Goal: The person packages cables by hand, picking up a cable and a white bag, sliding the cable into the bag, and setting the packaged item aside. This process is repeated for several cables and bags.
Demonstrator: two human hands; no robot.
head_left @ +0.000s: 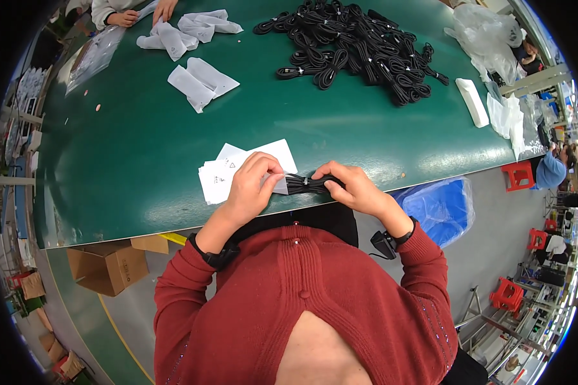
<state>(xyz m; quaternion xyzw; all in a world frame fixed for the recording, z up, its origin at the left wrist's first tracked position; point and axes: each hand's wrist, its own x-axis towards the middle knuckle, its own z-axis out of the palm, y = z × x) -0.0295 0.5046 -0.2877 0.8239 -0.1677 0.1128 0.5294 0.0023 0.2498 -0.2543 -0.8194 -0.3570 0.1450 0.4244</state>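
Observation:
A black cable bundle (306, 183), tied at its middle, lies between my hands at the table's near edge. My right hand (353, 186) is closed round its right end. With fingertips pinched, my left hand (253, 185) grips the mouth of a translucent white plastic bag (280, 185), and the bundle's left end reaches into that mouth. Beneath and beside my left hand sits a stack of flat white bags (216, 180) with small printed marks.
A large heap of black cable bundles (366, 48) covers the far middle of the green table (340, 131). Filled white bags (202, 83) lie far left, near a co-worker's hands (164, 11). A blue lined bin (437, 208) stands below the edge, right; a cardboard box (109, 266), left.

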